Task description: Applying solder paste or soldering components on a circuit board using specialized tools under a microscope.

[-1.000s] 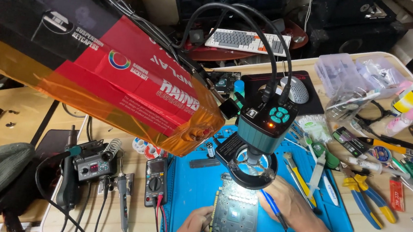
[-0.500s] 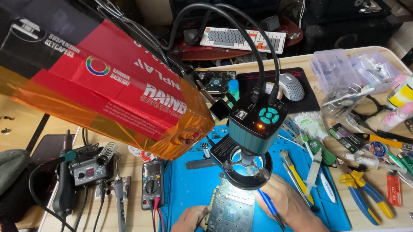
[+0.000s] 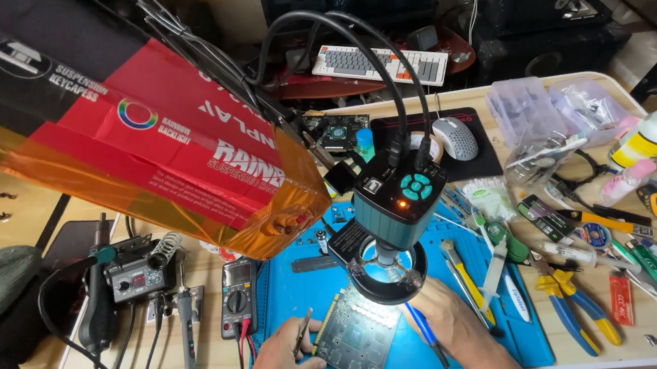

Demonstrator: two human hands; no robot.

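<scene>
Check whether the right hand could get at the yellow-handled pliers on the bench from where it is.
Probably yes. The right hand holds a blue-handled tool by the circuit board; the yellow-handled pliers lie uncovered to its right, with only small tools between.

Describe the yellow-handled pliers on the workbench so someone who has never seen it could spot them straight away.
Start at the big blue rubber work mat in the middle of the wooden bench. At the mat's right edge, half on the wood, lie the yellow-handled pliers with blue grip ends. The neighbouring tools are slim tweezers and pens; only these have two thick yellow-and-blue handles.
</scene>
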